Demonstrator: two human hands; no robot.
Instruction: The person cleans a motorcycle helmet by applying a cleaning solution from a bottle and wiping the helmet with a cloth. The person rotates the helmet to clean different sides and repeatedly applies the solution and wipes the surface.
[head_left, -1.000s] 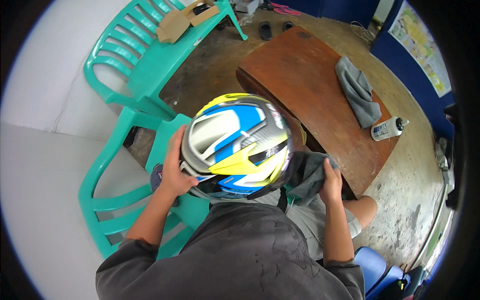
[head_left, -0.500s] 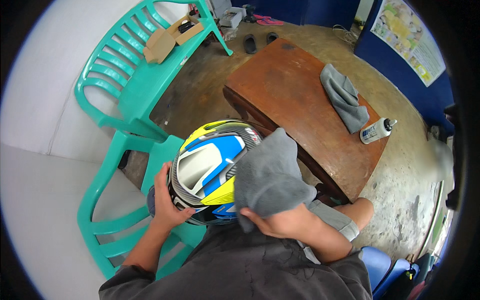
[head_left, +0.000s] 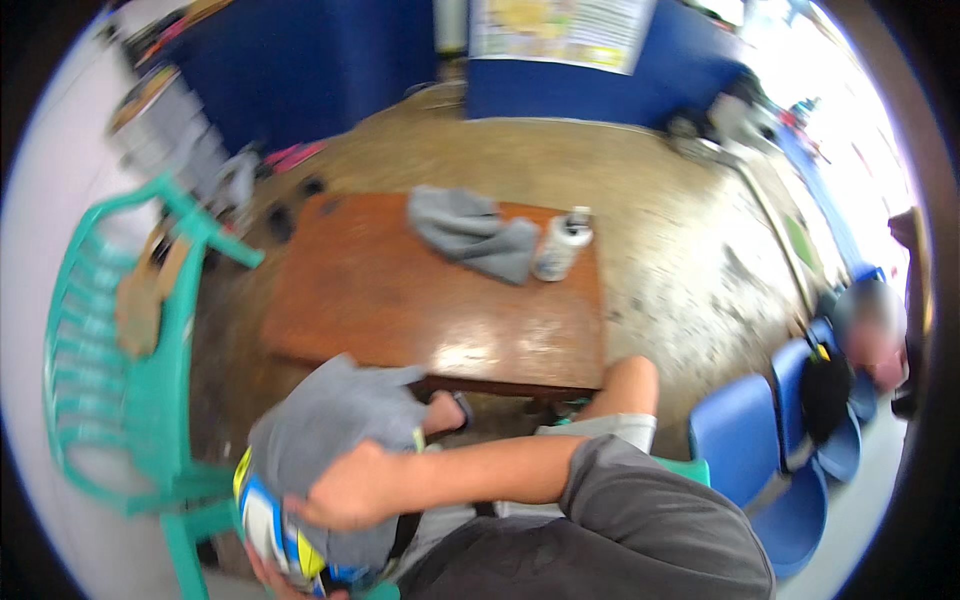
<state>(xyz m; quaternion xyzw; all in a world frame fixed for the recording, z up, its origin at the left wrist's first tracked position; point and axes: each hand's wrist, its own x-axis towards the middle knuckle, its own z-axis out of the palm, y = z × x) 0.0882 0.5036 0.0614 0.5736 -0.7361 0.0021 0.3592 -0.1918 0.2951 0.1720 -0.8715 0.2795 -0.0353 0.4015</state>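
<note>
A full motorcycle helmet (head_left: 263, 515) in white, blue and neon yellow is at the lower left, in front of my body. My left hand (head_left: 272, 578) grips its lower side; only some fingers show at the picture's bottom. A grey cloth (head_left: 335, 415) drapes over much of the helmet's shell. My right hand (head_left: 350, 490) is closed on this cloth and presses it against the helmet, with the forearm stretched across from the right. The picture is a little smeared by motion.
Ahead stands a brown wooden table (head_left: 350, 300) with another grey cloth (head_left: 470, 235) and a white squeeze bottle (head_left: 564, 245). A green plastic bench (head_left: 165, 420) on the left bears an opened cardboard box (head_left: 140, 305). Blue chairs (head_left: 740, 440) and a person (head_left: 872, 330) are at right.
The view has swung to the right, so the table appears more central and the helmet farther left. My right hand has moved the cloth across the helmet's shell, covering more of it.
</note>
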